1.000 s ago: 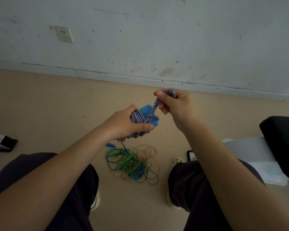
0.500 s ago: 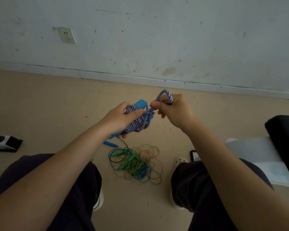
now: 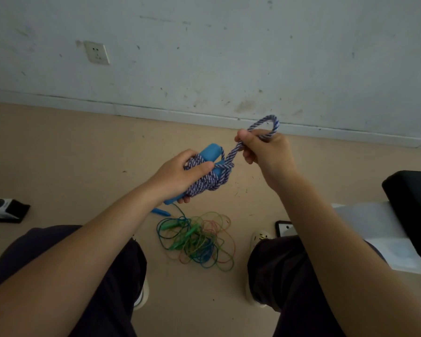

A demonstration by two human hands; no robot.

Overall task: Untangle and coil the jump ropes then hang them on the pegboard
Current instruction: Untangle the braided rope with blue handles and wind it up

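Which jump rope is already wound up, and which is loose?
The striped rope, wound round its blue handles in the left hand, is the wound one. The thin coloured ropes lie tangled on the floor.

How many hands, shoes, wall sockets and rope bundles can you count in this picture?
Hands: 2, left hand and right hand
Shoes: 2, left shoe and right shoe
Sockets: 1, wall socket
Rope bundles: 2, striped rope held in both hands, tangled heap on the floor
Total: 7

We see a bare indoor room: scuffed white wall (image 3: 229, 45), socket (image 3: 97, 53) upper left, beige floor (image 3: 58, 154).
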